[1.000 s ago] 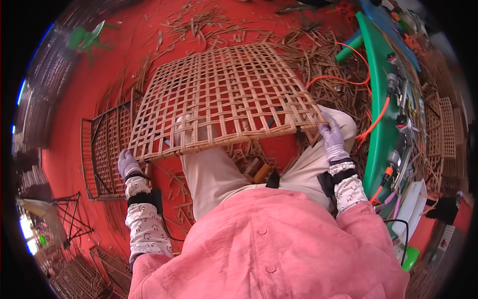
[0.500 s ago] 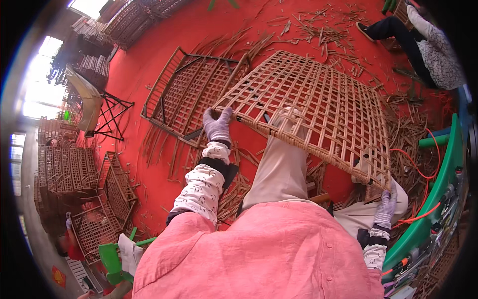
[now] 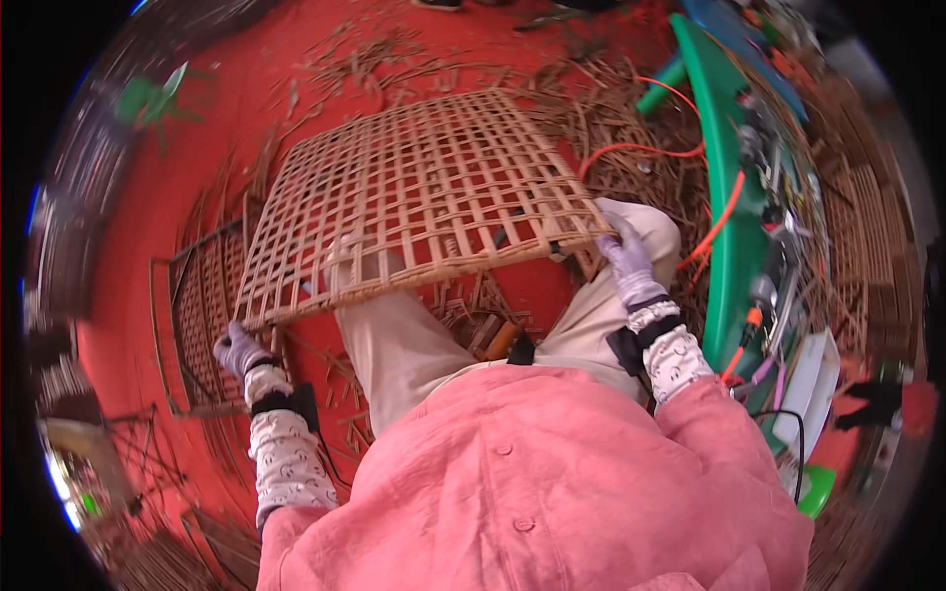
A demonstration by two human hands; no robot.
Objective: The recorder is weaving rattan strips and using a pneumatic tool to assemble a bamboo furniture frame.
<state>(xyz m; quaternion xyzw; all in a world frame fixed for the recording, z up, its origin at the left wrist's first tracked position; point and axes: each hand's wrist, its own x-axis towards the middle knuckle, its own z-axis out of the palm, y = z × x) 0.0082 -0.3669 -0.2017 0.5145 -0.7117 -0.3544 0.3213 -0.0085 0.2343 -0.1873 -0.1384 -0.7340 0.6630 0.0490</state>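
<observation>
Many loose strips (image 3: 619, 125) beside the woven panel (image 3: 424, 197)

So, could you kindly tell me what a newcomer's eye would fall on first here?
Probably the big woven panel in the middle, its near corners held by the left hand and right hand. Next, perhaps, the bright red floor around it, with sticks heaped beyond its right side, and the long green table on the right.
</observation>
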